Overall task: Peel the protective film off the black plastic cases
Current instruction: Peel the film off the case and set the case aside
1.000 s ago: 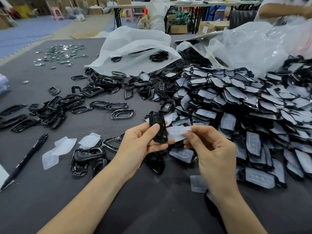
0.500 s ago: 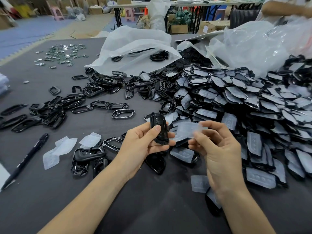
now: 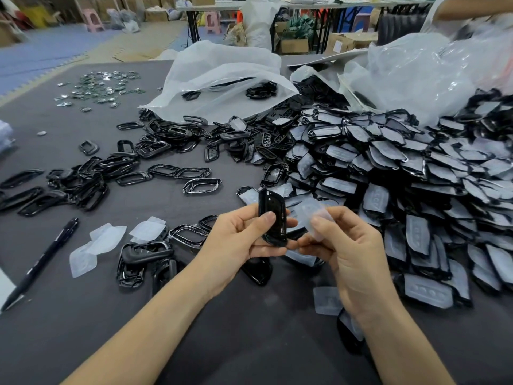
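Left hand (image 3: pixel 244 234) grips the black case (image 3: pixel 272 218) upright by its edges; right hand (image 3: pixel 352 245) beside it pinches the peeled film (image 3: pixel 313 215). Advice: drop the film clear of the unpeeled pile (image 3: pixel 402 176).

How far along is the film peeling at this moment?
Barely started. Done: loose films lie on the table near a bare case. In hand: left hand grips a case; right hand pinches the film off it. Left: the big film-covered pile.
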